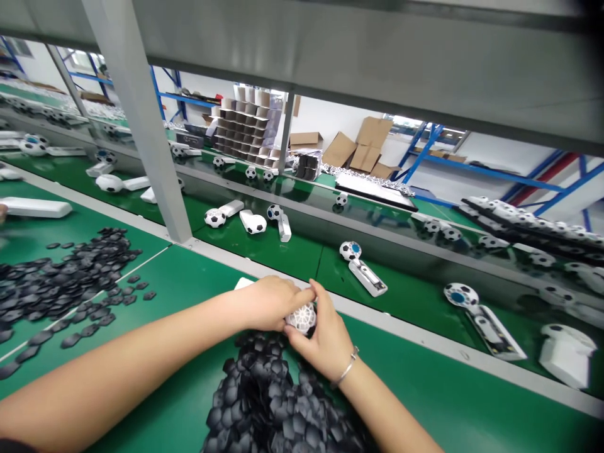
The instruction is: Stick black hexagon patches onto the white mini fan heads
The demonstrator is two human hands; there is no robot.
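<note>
Between my two hands is a white football-headed plastic unit (301, 319), its round patterned end facing me. My left hand (274, 302) wraps over it from the left, and a white end, probably of its handle, shows behind that wrist. My right hand (328, 333), with a bracelet at the wrist, curls thumb and fingers around the ball's right side. Just below my hands lies a big heap of small black pentagon pieces (283, 402) on the green tabletop (453, 402). Whether a black piece is in my fingers is hidden.
Beyond a metal rail (406, 321), a green conveyor (302, 264) carries several football-headed units (368, 277). A grey post (136, 113) rises at the left. Another pile of black pieces (85, 270) lies left, near a co-worker's blurred hand (2, 214) and a white unit (38, 207).
</note>
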